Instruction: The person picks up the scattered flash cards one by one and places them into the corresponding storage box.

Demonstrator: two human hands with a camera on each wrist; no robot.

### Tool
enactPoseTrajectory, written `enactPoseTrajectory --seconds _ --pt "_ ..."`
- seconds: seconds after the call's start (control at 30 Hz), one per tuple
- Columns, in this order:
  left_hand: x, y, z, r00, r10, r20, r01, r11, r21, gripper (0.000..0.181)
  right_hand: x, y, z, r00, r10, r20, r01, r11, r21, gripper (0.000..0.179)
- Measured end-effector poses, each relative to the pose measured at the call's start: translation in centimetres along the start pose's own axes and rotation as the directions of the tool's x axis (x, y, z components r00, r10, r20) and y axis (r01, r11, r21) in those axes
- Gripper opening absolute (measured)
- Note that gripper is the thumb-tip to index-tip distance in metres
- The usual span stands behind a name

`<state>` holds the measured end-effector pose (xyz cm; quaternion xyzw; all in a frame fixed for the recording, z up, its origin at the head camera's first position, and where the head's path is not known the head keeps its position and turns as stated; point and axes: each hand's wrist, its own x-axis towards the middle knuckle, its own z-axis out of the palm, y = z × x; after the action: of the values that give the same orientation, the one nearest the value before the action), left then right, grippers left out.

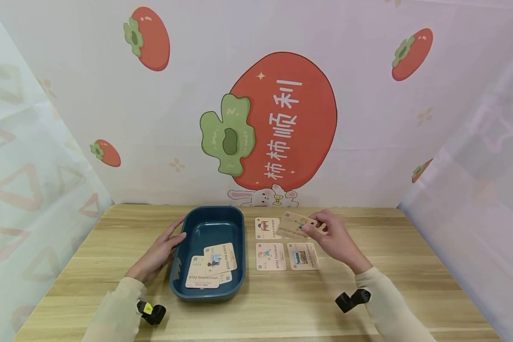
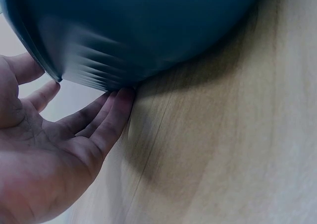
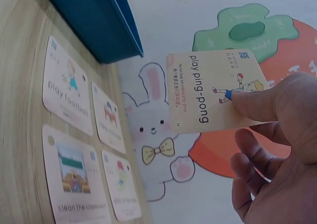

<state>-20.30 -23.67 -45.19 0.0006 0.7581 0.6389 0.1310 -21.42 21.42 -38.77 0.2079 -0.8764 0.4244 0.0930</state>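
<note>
A "play ping-pong" card is pinched by my right hand, thumb on its printed face. It is raised and tilted above the back row of cards. My left hand rests against the left side of a dark blue bin. In the left wrist view, its mostly straight fingers touch the outer wall low down, and its thumb is at the rim. Inside the bin lie a "play badminton" card, a "play the piano" card and a partly covered card.
Right of the bin lie a "play football" card, a "take a break" card, a "clean the classroom" card and another card, mostly hidden in the head view. The wood-grain table meets a printed backdrop.
</note>
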Motion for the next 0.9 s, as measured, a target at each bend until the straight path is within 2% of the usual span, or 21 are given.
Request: enactPoseTrajectory --seconds 0.53,0.9 --pt "-0.1 0.0 0.0 1.0 0.008 0.001 -0.008 1.0 0.0 0.067 0.7 -2.8 3.4 0.995 -0.084 0.052 0.082 0.996 0.037 0.005" --pt "0.0 0.0 0.0 1.0 0.007 0.005 -0.007 1.0 0.008 0.067 1.2 -5.5 6.1 0.988 -0.097 0.116 0.085 0.99 0.109 0.008"
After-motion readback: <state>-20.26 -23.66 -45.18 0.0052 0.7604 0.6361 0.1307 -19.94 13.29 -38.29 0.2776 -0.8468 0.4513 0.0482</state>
